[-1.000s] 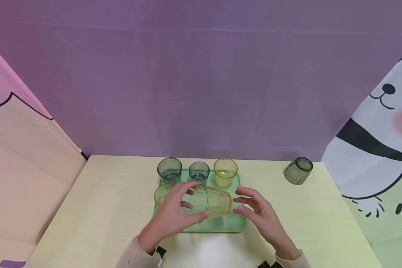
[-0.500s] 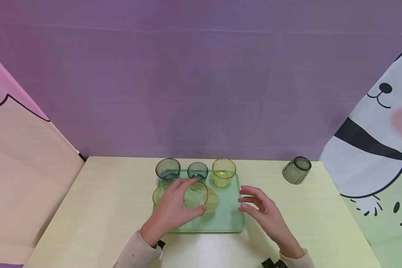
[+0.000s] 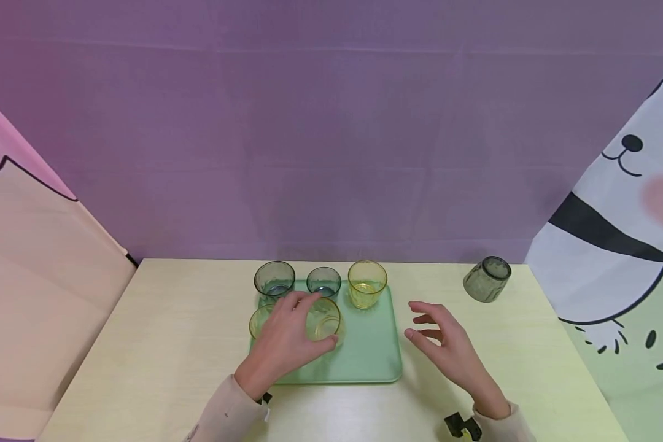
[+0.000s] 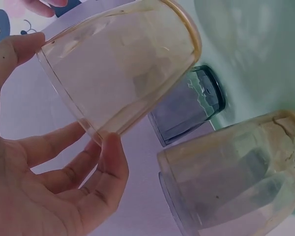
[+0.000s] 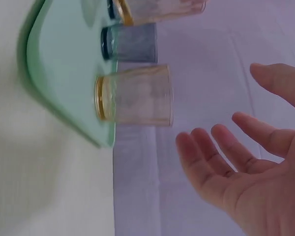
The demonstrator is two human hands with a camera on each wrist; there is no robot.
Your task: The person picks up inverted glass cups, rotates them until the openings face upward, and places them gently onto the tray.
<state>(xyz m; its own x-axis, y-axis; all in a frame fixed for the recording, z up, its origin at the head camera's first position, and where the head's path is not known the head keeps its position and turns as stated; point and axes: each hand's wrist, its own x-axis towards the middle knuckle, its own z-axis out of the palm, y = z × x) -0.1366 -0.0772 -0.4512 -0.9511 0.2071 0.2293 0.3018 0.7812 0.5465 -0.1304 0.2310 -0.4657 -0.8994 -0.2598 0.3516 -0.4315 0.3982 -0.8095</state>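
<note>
My left hand [image 3: 286,344] grips a yellow glass [image 3: 327,314] near its rim, thumb on the near side and fingers across from it. In the left wrist view this glass [image 4: 120,69] stands mouth toward the palm, its thick base close over the green tray [image 3: 372,356]. Another yellow glass [image 3: 258,319] stands on the tray's left side, partly hidden behind the hand. Along the tray's back are a large grey glass [image 3: 274,279], a smaller grey glass [image 3: 324,282] and a yellow glass [image 3: 367,283]. Beyond the tray's right edge hovers my right hand [image 3: 449,348], fingers loosely bent, holding nothing.
A dark grey glass [image 3: 487,280] stands upside down on the pale table [image 3: 160,350], at the back right corner. Behind the table hangs a purple cloth [image 3: 331,135], with patterned cloths at both sides.
The held yellow glass has turned from lying sideways to upright and come down toward the tray. My right hand has drawn away to the right.
</note>
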